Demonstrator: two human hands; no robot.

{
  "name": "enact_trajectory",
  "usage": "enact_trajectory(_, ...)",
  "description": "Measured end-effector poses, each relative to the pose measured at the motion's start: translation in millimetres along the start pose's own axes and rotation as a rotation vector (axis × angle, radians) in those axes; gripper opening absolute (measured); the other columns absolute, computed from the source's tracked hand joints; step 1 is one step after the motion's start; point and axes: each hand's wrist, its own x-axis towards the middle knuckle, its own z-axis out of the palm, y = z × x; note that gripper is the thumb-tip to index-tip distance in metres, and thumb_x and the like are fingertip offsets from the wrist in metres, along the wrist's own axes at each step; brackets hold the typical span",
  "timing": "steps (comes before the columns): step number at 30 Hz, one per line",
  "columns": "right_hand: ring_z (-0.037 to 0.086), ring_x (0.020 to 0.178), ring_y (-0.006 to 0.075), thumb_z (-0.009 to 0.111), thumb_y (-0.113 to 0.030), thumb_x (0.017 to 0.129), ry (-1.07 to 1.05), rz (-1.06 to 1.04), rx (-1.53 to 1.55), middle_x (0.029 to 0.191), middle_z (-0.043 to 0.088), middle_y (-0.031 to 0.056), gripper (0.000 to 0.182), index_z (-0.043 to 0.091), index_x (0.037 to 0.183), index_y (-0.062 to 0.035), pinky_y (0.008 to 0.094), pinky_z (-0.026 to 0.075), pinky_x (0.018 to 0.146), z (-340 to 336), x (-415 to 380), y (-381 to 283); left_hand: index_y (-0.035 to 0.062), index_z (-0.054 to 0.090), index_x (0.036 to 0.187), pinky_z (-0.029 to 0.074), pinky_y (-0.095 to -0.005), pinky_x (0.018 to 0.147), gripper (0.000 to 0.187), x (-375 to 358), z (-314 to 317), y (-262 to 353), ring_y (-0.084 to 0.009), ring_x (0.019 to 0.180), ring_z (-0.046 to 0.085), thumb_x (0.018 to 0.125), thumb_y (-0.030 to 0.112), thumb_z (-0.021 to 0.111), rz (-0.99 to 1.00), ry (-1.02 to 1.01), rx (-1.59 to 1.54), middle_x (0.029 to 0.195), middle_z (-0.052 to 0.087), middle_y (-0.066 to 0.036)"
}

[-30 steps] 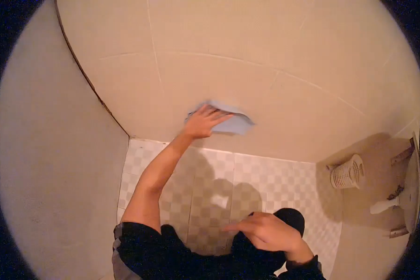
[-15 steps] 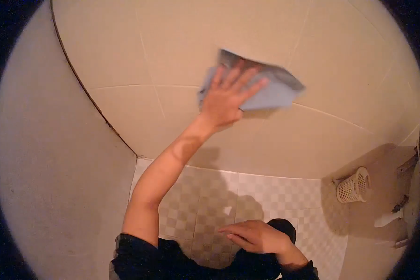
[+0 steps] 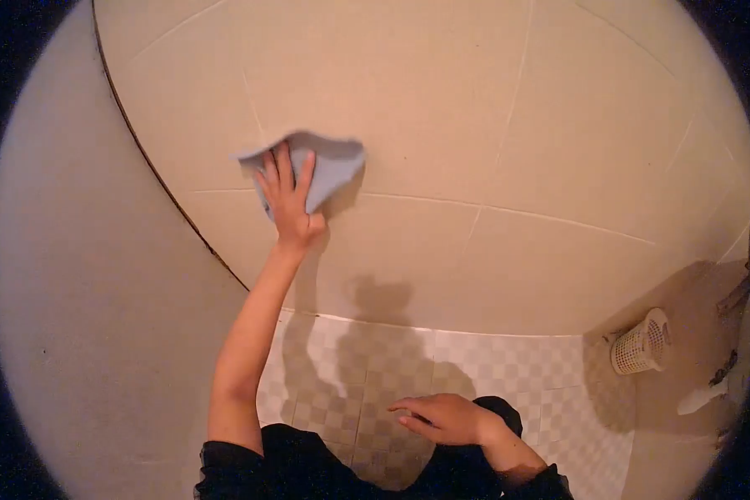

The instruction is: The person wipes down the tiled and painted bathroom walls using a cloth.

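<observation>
A light blue-grey cloth (image 3: 335,169) lies against the beige tiled wall (image 3: 442,133), left of the middle of the view. My left hand (image 3: 290,198) holds it there, palm to the wall, fingers spread over the cloth. The cloth's upper edge curls away from the tiles. Low in the view, my right hand (image 3: 446,418) hovers in front of my body with nothing in it. Its fingers are loosely stretched out and the thumb stands slightly apart.
A grey wall (image 3: 92,275) rises on the left, meeting the tiled wall at a dark seam. Below is a checkered tile floor (image 3: 508,362). A white perforated basket (image 3: 639,343) is mounted on the right-hand wall, with dim fittings beyond it.
My left hand has swept the cloth leftward and slightly down across the wall. The head view has shifted a little. My right hand has stayed nearly in place.
</observation>
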Motion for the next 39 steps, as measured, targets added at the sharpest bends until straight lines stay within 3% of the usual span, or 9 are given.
enact_trajectory(5,0.065,0.097,0.0358,0.046,-0.036,0.102,-0.021,-0.039,0.011,0.105,0.067,0.0190,0.040,0.054,0.130,-0.0093,0.0439,0.052,0.081,3,11,7,0.0324,0.046,0.148,0.003,-0.0650,0.116,0.078,79,6,53,-0.0392,0.150,0.015,0.070,0.039,0.050,0.128,0.040,-0.004,0.163,0.023,-0.010)
enact_trajectory(11,0.064,0.097,0.0365,0.045,-0.036,0.103,0.017,-0.142,0.050,0.104,0.067,0.0186,0.038,0.055,0.127,-0.0086,0.0442,0.051,0.081,9,16,0,0.0315,0.037,0.151,0.009,-0.0567,0.120,0.093,86,27,130,-0.0277,0.149,0.023,0.063,0.025,0.068,0.551,-0.322,0.013,0.159,0.031,-0.001)
enact_trajectory(14,0.064,0.094,0.0373,0.046,-0.034,0.103,-0.006,-0.127,0.040,0.101,0.066,0.0179,0.034,0.058,0.119,-0.0072,0.0450,0.050,0.078,7,16,-2,0.0307,0.034,0.152,0.012,-0.0546,0.121,0.105,63,25,130,-0.0233,0.148,0.026,0.055,0.029,0.074,0.653,-0.530,0.019,0.159,0.032,0.002)
enact_trajectory(17,0.063,0.092,0.0379,0.048,-0.033,0.102,-0.051,-0.117,0.037,0.098,0.065,0.0176,0.031,0.060,0.109,-0.0057,0.0452,0.050,0.076,6,7,2,0.0358,0.033,0.152,0.012,-0.0542,0.121,0.106,34,21,103,-0.0210,0.146,0.029,0.055,0.027,0.073,0.559,-0.476,0.078,0.154,0.040,0.004)
enact_trajectory(20,0.063,0.090,0.0383,0.050,-0.033,0.101,-0.042,-0.122,0.037,0.094,0.065,0.0181,0.030,0.060,0.104,-0.0052,0.0454,0.050,0.075,10,11,1,0.0336,0.045,0.147,0.009,-0.0592,0.119,0.084,29,6,43,-0.0305,0.148,0.025,0.065,0.033,0.063,0.356,-0.271,0.109,0.154,0.041,-0.003)
enact_trajectory(22,0.063,0.089,0.0384,0.050,-0.034,0.101,-0.049,-0.114,0.015,0.093,0.065,0.0185,0.030,0.061,0.103,-0.0053,0.0456,0.050,0.074,8,13,2,0.0282,0.049,0.146,0.005,-0.0619,0.117,0.079,48,-3,18,-0.0372,0.148,0.020,0.067,0.028,0.055,0.218,-0.067,0.039,0.157,0.035,-0.010)
enact_trajectory(27,0.060,0.084,0.0413,0.049,-0.036,0.101,-0.086,-0.113,0.004,0.087,0.061,0.0202,0.034,0.057,0.094,-0.0037,0.0485,0.048,0.071,5,21,-1,0.0248,0.045,0.148,0.006,-0.0626,0.117,0.087,147,-17,25,-0.0377,0.149,0.017,0.062,0.022,0.051,0.167,0.150,0.030,0.160,0.028,-0.011)
enact_trajectory(32,0.059,0.083,0.0427,0.047,-0.038,0.102,-0.074,-0.130,-0.006,0.085,0.060,0.0212,0.037,0.056,0.092,-0.0029,0.0495,0.047,0.070,10,9,10,0.0316,0.042,0.149,0.012,-0.0573,0.119,0.091,203,-5,112,-0.0316,0.148,0.023,0.061,0.023,0.060,0.416,0.050,0.120,0.159,0.031,-0.005)
enact_trajectory(39,0.059,0.082,0.0426,0.046,-0.038,0.102,0.005,-0.147,0.018,0.085,0.060,0.0212,0.038,0.056,0.092,-0.0032,0.0495,0.046,0.071,7,4,4,0.0333,0.036,0.151,0.015,-0.0518,0.121,0.097,139,17,139,-0.0246,0.147,0.028,0.060,0.023,0.070,0.706,-0.340,0.087,0.159,0.032,0.000)
